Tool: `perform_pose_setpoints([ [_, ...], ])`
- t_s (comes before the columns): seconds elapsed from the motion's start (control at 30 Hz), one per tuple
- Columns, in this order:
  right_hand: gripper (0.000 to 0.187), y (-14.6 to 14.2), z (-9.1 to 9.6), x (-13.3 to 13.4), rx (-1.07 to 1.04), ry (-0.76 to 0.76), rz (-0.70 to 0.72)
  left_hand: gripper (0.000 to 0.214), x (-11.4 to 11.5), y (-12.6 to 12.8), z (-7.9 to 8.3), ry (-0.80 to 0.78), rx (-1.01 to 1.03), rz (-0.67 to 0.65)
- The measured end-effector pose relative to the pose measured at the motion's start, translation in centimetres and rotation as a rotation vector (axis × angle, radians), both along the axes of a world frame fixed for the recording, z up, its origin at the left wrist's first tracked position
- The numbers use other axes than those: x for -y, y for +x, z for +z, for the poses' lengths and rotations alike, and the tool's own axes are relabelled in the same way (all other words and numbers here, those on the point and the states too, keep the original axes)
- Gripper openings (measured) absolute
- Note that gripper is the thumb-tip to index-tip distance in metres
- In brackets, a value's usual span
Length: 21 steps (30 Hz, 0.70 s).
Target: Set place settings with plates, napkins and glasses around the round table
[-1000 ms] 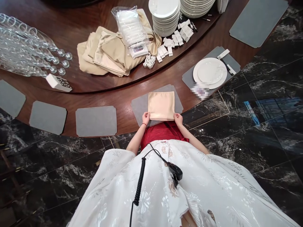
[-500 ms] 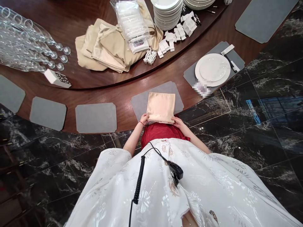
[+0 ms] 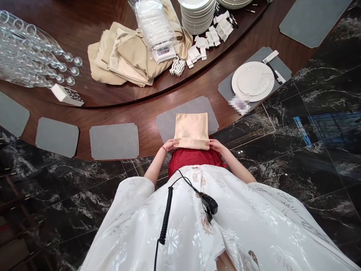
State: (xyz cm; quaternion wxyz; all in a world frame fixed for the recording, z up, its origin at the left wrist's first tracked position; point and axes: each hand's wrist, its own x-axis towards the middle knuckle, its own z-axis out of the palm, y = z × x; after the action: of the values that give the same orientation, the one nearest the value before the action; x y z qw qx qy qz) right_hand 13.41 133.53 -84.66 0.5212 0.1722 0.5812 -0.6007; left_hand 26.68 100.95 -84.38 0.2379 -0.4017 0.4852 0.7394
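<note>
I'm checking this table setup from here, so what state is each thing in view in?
Satin napkin: folded square, near edge turned over, on the mat.
Left hand: fingers on the napkin's near edge.
Right hand: fingers on the napkin's near edge.
Grey place mat: flat under the napkin.
White plates: two stacked on another mat.
Stemmed glasses: lying on their sides.
Beige cloths: heaped loosely.

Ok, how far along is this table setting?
One place looks done: a white plate on a larger plate, on the grey placemat to the right, with utensils beside it. In hand: the left hand and right hand hold the folded edge of a champagne satin napkin on the next placemat. Left: bare placemats leftward, with stacked plates and satin cloths on the table.
</note>
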Motion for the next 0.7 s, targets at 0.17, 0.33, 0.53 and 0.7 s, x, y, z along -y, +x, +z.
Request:
perform_pose_setpoints([
  [0.17, 0.013, -2.3, 1.5, -0.1, -0.705, 0.125, -0.042, 0.026, 1.5, -2.0, 2.3, -0.609, -0.396, 0.037],
  [0.33, 0.007, -3.2, 2.1, 0.9, -0.918, 0.155, 0.013, 0.016, 1.5, -3.7, 2.7, -0.671, -0.47, 0.081],
  [0.53, 0.02, -0.3, -0.7, 3.2, -0.821, 0.288, -0.09, 0.012, -0.5, -2.2, 0.1, -0.589, -0.344, 0.12],
  [0.7, 0.028, 1.0, -3.0, 4.7, -0.68, 0.427, -0.1, 0.02, -2.3, -0.6, -1.6, -0.506, -0.148, 0.246],
])
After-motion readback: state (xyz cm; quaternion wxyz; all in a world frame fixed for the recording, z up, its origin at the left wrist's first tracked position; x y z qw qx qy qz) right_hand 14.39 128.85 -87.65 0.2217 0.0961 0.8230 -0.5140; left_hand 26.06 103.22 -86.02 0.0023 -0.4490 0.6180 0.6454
